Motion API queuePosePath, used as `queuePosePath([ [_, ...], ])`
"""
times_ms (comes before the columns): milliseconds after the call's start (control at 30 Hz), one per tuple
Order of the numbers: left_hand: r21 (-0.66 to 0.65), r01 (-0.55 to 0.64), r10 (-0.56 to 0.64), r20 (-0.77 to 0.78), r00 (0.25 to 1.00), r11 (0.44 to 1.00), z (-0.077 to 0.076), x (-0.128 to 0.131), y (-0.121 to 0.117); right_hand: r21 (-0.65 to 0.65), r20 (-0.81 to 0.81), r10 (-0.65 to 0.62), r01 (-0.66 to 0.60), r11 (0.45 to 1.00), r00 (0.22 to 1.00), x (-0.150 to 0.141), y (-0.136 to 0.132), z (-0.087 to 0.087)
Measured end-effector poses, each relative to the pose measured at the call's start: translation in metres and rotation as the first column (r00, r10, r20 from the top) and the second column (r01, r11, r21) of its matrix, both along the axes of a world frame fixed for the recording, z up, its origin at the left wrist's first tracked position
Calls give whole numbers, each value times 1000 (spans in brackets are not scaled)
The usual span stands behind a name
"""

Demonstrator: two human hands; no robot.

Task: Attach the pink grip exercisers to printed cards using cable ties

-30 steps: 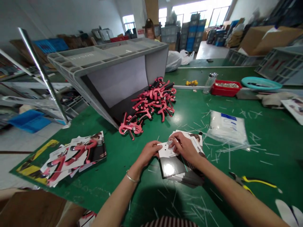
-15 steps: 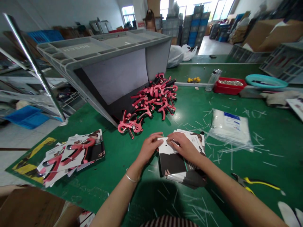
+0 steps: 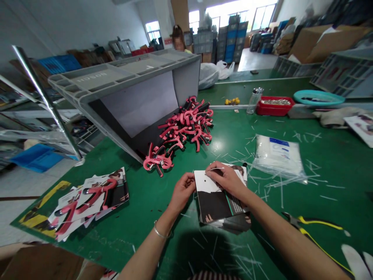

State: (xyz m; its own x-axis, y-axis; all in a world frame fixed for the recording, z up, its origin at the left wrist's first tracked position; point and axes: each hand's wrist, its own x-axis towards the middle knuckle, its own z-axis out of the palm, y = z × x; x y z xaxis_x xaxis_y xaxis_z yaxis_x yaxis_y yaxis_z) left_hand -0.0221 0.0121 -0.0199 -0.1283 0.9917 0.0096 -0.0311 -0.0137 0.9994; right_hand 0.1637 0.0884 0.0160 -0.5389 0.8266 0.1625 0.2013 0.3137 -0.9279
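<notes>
A stack of printed cards [image 3: 221, 210] lies on the green table in front of me. My left hand [image 3: 182, 191] pinches the left edge of the top card [image 3: 207, 191], which is white at its far end and dark nearer me. My right hand [image 3: 227, 179] rests on the card's far end and holds a thin white cable tie [image 3: 215, 169] between its fingertips, near the card's small hole. A pile of pink and black hand grippers [image 3: 182, 130] spills out of a tipped grey crate [image 3: 128, 93] just beyond.
Cards with hand grippers fastened on them [image 3: 87, 198] lie at the left. A clear bag of white ties [image 3: 276, 155] sits to the right, with cut tie ends scattered around. Yellow-handled cutters [image 3: 311, 225] lie near right. A red tray [image 3: 275, 107] and a person stand farther back.
My right hand has lifted slightly off the card and now shows a thin white tie at its fingertips. My left hand slid a little toward me along the card's edge.
</notes>
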Motion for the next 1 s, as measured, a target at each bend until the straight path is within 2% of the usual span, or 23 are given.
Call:
queuePosePath([
  [133,-44,13,-14,-24,1000,999,2,0,-5,68,7,14,-14,998,1000,-2,-1,-4],
  [233,-25,3,-8,-214,977,1000,0,-8,-14,124,24,35,-38,992,999,-1,-1,-7],
  [300,-58,27,-44,-306,951,998,0,-15,-27,122,35,53,-57,991,998,1,-1,-9],
  [400,-122,192,-216,-227,950,974,4,-21,-49,103,30,71,-74,992,997,1,-1,-11],
  [467,-108,237,-254,-193,948,965,4,-20,-57,85,23,82,-84,993,996,0,-1,-11],
  [567,-37,84,-91,-267,959,996,-4,-10,-54,74,24,84,-85,994,996,-4,-2,-11],
  [667,59,-65,78,-268,960,996,-15,4,-38,95,48,95,-99,991,994,-5,-3,-11],
  [800,77,-29,40,-141,989,997,-17,18,-24,152,65,126,-135,979,990,-1,-5,-12],
  [1000,-58,-42,47,79,996,997,-14,20,-28,227,77,224,-236,945,971,8,-5,-9],
])
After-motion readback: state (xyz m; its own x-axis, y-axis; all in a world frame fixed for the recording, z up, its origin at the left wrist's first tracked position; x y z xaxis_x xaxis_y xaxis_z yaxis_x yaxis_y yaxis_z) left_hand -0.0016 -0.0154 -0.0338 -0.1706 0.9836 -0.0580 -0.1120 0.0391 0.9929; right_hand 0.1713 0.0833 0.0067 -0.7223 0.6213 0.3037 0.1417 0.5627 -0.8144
